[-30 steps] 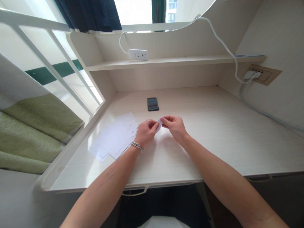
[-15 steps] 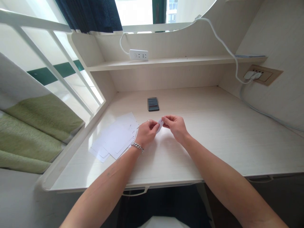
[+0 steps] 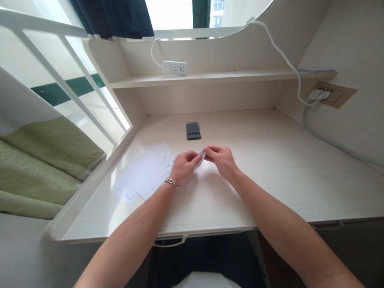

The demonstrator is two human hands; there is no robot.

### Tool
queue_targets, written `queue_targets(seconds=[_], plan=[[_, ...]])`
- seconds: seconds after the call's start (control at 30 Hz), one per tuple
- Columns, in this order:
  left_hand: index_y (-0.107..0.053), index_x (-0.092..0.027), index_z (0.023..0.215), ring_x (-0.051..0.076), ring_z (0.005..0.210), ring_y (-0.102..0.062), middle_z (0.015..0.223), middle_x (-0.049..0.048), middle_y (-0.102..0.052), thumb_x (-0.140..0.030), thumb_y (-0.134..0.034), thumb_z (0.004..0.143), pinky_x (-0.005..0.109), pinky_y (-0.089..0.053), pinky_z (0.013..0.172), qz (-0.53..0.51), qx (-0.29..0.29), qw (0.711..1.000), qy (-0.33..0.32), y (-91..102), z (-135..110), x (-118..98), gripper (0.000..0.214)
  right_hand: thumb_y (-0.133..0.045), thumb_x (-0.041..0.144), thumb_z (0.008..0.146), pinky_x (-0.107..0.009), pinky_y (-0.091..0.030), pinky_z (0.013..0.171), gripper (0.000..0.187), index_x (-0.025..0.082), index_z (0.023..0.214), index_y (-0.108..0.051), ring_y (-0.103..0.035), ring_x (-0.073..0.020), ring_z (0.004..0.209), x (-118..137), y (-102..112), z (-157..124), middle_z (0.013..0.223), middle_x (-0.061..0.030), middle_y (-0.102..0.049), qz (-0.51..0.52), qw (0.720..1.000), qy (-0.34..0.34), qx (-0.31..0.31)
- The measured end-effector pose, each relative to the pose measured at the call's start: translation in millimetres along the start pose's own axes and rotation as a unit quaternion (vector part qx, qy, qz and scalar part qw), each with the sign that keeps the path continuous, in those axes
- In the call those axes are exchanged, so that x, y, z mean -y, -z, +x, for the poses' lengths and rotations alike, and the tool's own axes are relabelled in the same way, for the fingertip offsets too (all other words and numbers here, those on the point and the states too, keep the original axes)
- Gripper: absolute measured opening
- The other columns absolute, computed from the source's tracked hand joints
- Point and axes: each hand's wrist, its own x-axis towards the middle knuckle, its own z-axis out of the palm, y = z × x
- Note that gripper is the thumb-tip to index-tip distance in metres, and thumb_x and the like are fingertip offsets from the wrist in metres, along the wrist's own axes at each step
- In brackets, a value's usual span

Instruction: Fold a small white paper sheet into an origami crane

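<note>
A small piece of white paper (image 3: 199, 161) is held up between my two hands, above the middle of the desk. My left hand (image 3: 184, 166), with a ring and a chain bracelet, pinches its left side. At its upper right edge, the fingertips of my right hand (image 3: 221, 159) are closed on it. Part of the paper is hidden behind my fingers. Several white sheets (image 3: 147, 170) lie overlapping on the desk to the left of my left hand, with dark marks along their right edges. Beyond my hands a black phone (image 3: 193, 131) lies flat.
The pale desk (image 3: 285, 160) has a raised border on the left and a shelf (image 3: 216, 77) at the back. A white power strip (image 3: 175, 68) sits on that shelf. On the right, a white cable (image 3: 283, 56) runs to a wall socket (image 3: 337, 95).
Hardly anything differs. My left hand has shifted very slightly left, and the small paper is tilted a little differently between my fingers.
</note>
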Motion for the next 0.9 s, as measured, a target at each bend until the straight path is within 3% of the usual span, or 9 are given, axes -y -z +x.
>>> queue_targets(seconds=[0.4, 0.6, 0.9], plan=[[-0.066, -0.014, 0.075, 0.012, 0.062, -0.055, 0.069, 0.0032, -0.065, -0.042, -0.07, 0.074, 0.024, -0.041, 0.057, -0.064, 0.006, 0.998, 0.028, -1.1, -0.8, -8.4, 0.029, -0.08, 0.045, 0.058, -0.032, -0.053, 0.068, 0.032, 0.016, 0.068, -0.07, -0.06, -0.0137, 0.064, -6.1, -0.2, 3.1, 0.066, -0.0023, -0.066, -0.031, 0.998, 0.029, -0.038], [-0.065, -0.014, 0.073, 0.012, 0.06, -0.054, 0.067, 0.003, -0.064, -0.045, -0.07, 0.073, 0.024, -0.041, 0.056, -0.056, 0.009, 0.998, 0.027, 1.7, -1.4, -8.2, 0.031, -0.081, 0.041, 0.058, -0.029, -0.05, 0.069, 0.033, 0.017, 0.077, -0.071, -0.062, -0.0149, 0.073, 2.2, 2.5, -1.7, 0.077, -0.0033, -0.068, -0.077, 0.997, -0.007, 0.028], [-0.065, -0.015, 0.073, 0.012, 0.06, -0.056, 0.069, 0.0044, -0.065, -0.044, -0.069, 0.074, 0.024, -0.043, 0.055, -0.024, 0.051, 0.998, 0.019, 5.0, 0.1, -2.3, 0.029, -0.082, 0.039, 0.055, -0.03, -0.05, 0.067, 0.03, 0.017, 0.067, -0.067, -0.06, -0.0143, 0.068, 0.1, 2.4, -0.3, 0.069, -0.0016, -0.065, -0.092, 0.995, -0.023, 0.002]])
